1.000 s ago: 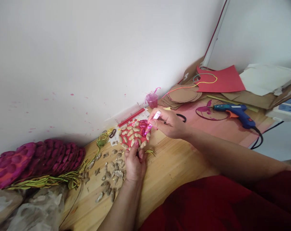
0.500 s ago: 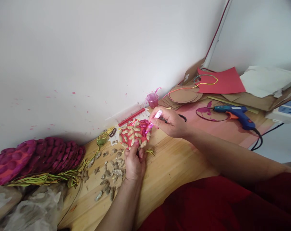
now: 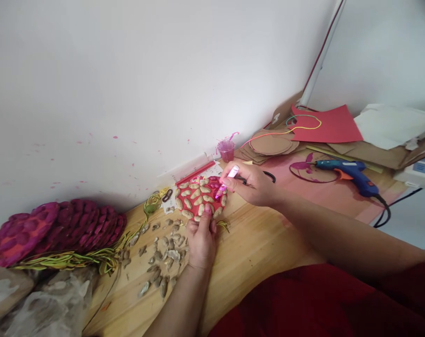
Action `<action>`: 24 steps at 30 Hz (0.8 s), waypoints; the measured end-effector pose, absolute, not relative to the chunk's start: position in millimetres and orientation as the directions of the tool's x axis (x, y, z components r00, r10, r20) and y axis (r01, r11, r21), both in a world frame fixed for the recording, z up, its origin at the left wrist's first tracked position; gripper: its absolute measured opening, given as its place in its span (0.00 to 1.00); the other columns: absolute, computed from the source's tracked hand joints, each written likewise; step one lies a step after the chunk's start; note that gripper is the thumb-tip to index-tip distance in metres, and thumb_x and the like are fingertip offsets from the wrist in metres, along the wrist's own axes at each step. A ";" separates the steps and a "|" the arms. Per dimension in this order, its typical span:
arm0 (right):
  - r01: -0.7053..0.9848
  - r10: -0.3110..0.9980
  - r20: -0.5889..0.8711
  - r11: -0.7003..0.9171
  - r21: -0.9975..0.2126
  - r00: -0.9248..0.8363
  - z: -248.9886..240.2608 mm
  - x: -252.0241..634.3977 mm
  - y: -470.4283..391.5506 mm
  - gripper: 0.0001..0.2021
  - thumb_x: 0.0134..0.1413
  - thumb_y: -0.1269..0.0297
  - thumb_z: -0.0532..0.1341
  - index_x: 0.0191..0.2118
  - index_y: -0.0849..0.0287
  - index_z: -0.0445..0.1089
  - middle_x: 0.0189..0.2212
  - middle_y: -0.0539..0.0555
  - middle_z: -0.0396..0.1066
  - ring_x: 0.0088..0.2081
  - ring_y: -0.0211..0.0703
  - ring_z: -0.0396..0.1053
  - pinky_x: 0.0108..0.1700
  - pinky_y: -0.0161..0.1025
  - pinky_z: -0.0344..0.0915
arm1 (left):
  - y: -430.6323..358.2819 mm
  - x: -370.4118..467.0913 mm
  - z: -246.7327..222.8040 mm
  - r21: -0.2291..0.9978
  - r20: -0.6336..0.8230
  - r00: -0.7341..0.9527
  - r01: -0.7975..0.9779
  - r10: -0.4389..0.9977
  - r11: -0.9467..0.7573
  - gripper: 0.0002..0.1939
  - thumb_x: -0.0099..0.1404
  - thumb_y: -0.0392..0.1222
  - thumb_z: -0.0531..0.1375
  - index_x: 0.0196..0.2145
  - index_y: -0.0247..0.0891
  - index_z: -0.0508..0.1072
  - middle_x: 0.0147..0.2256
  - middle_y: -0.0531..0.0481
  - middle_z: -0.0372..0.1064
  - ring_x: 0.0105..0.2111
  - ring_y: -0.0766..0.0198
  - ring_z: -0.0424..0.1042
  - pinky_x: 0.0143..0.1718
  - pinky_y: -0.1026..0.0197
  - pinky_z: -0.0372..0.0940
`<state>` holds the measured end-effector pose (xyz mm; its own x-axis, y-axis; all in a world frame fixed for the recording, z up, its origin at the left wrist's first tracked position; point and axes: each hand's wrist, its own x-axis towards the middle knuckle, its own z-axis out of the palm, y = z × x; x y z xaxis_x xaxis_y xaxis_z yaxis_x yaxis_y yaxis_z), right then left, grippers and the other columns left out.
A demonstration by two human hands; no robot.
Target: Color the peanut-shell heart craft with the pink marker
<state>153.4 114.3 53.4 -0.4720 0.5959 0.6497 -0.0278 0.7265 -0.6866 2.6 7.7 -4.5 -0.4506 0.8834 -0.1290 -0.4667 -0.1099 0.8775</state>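
Left hand on near edge of peanut disc

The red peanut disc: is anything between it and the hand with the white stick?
Nothing visible blocks the right hand from the red peanut disc; only the white stick it holds reaches across. The left hand holds the disc's near edge.

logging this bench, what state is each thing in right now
peanut-covered disc, some nuts painted pink, most bare
left hand, closed on the disc's near edge
white-handled tool, pink-tipped, held at the disc
right hand, closed around the tool
stacked discs, painted pink, leaning
loose peanuts, scattered, unpainted
plastic cup, upright, pink-stained
glue gun, lying on its side
cardboard ovals, piled up
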 end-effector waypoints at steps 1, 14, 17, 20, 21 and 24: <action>-0.002 0.585 0.665 0.750 -0.662 -0.464 53.9 153.5 113.9 0.07 0.67 0.62 0.60 0.37 0.58 0.69 0.29 0.50 0.72 0.29 0.37 0.65 0.34 0.36 0.60 | 7.4 2.7 -5.6 0.892 -0.109 -0.452 -0.437 0.885 -0.114 0.30 0.53 0.50 0.75 0.18 0.39 0.56 0.16 0.62 0.50 0.15 0.76 0.49 0.16 0.69 0.46; 0.097 0.650 0.683 0.744 -0.661 -0.335 56.1 155.3 110.8 0.06 0.65 0.62 0.62 0.36 0.57 0.70 0.29 0.51 0.71 0.31 0.40 0.66 0.35 0.38 0.62 | 5.6 -3.3 -19.9 0.982 -0.013 -0.418 -0.179 0.909 -0.068 0.30 0.64 0.57 0.67 0.17 0.38 0.59 0.16 0.57 0.54 0.17 0.72 0.50 0.19 0.66 0.45; 0.008 0.762 0.613 0.628 -0.778 -0.207 56.8 157.1 114.5 0.09 0.66 0.58 0.61 0.37 0.57 0.69 0.29 0.51 0.69 0.31 0.39 0.65 0.33 0.37 0.63 | 6.2 -3.0 -21.2 0.987 -0.021 -0.416 -0.153 0.909 -0.048 0.30 0.63 0.60 0.67 0.16 0.38 0.61 0.15 0.56 0.55 0.17 0.72 0.50 0.18 0.65 0.44; -0.149 0.841 0.523 0.504 -0.851 -0.137 57.7 156.7 117.0 0.12 0.65 0.53 0.62 0.37 0.56 0.68 0.25 0.47 0.65 0.26 0.36 0.62 0.28 0.36 0.60 | 7.0 -0.1 -16.8 0.976 -0.055 -0.417 -0.213 0.907 -0.039 0.30 0.60 0.62 0.68 0.17 0.38 0.62 0.15 0.57 0.55 0.16 0.72 0.49 0.18 0.65 0.44; -0.183 0.855 0.502 0.478 -0.859 -0.126 57.7 156.1 117.7 0.13 0.65 0.52 0.63 0.37 0.56 0.68 0.24 0.47 0.64 0.25 0.36 0.60 0.27 0.35 0.60 | 7.2 0.8 -14.7 0.973 -0.064 -0.418 -0.230 0.906 -0.037 0.31 0.58 0.63 0.69 0.16 0.38 0.62 0.14 0.57 0.54 0.16 0.72 0.49 0.18 0.65 0.44; -0.224 0.873 0.479 0.451 -0.864 -0.090 56.0 154.0 119.8 0.13 0.63 0.51 0.64 0.37 0.56 0.69 0.24 0.47 0.64 0.25 0.35 0.60 0.27 0.35 0.59 | 7.8 1.8 -10.5 0.972 -0.064 -0.409 -0.234 0.910 -0.037 0.33 0.58 0.65 0.68 0.14 0.39 0.60 0.13 0.56 0.53 0.15 0.73 0.48 0.17 0.65 0.44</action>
